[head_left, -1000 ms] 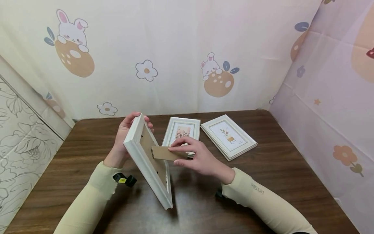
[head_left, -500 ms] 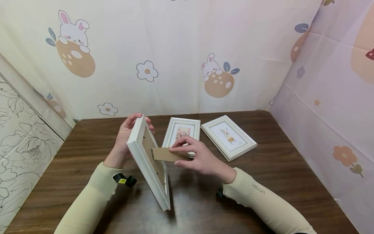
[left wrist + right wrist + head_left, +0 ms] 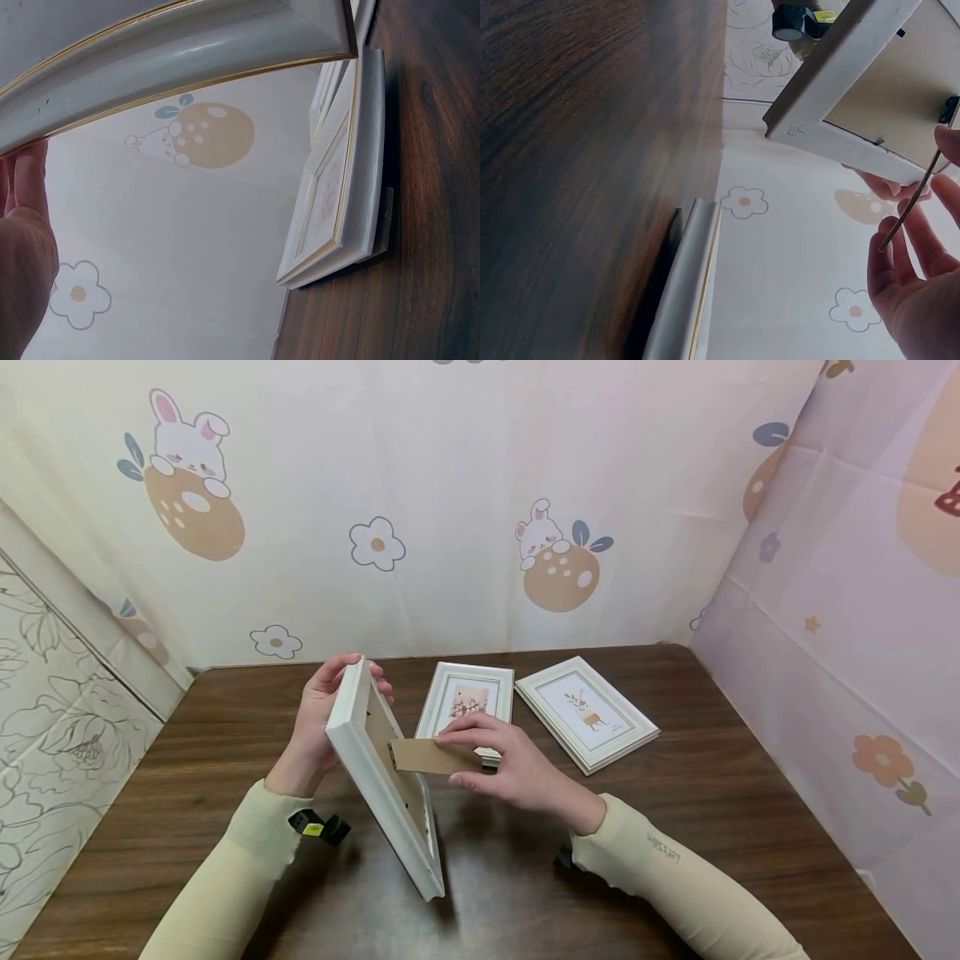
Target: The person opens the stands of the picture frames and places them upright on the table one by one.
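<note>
My left hand (image 3: pixel 311 727) grips the top end of a white picture frame (image 3: pixel 386 810), held tilted above the table with its brown backing facing right. From that backing a brown easel leg (image 3: pixel 423 756) sticks out, hinged at the middle. My right hand (image 3: pixel 517 768) pinches the leg's free end between thumb and fingers. The right wrist view shows the leg edge-on (image 3: pixel 915 199) and small dark tabs round the backing. Whether the frame's lower corner touches the table, I cannot tell. Only part of the left hand (image 3: pixel 26 247) shows in the left wrist view.
Behind my right hand is a white frame (image 3: pixel 480 668) with a pinkish picture. To its right lies another white frame (image 3: pixel 546 710) with a potted-plant drawing, turned at an angle. A patterned curtain (image 3: pixel 450 602) hangs along the back edge of the brown wooden table (image 3: pixel 712 777).
The held frame has shifted very slightly, its top a little to the right and lower than a second ago. Both hands keep the same hold.
</note>
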`<control>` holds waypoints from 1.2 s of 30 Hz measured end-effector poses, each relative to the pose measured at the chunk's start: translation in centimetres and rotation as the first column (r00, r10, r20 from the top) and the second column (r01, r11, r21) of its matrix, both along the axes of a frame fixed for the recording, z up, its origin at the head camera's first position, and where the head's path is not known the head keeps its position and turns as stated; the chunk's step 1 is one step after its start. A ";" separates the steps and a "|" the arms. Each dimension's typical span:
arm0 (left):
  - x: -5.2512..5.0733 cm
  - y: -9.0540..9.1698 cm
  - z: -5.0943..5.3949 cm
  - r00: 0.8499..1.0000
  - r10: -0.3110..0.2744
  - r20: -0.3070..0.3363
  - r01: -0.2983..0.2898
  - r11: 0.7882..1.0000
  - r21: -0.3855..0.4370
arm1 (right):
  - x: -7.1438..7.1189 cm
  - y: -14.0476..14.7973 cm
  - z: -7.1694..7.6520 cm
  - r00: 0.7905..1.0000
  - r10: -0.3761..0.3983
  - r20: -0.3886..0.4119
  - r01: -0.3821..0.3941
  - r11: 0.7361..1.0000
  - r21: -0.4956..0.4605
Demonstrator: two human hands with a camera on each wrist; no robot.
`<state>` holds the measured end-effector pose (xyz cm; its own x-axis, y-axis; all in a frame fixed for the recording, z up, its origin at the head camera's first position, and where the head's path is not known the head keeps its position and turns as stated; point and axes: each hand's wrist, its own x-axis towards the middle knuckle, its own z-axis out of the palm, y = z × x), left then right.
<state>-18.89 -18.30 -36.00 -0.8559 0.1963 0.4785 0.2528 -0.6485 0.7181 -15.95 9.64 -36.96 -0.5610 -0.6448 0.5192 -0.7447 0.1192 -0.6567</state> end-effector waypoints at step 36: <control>1.2 -3.8 -0.2 0.945 0.322 0.062 -0.325 0.944 0.052 | -0.4 5.3 -1.9 0.977 -0.158 0.144 0.155 0.987 0.035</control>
<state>-17.64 -22.09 -36.20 -0.8923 -0.1234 0.4343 0.4199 -0.5802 0.6978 -16.31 14.97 -38.87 -0.7247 -0.5539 0.4098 -0.6117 0.2434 -0.7527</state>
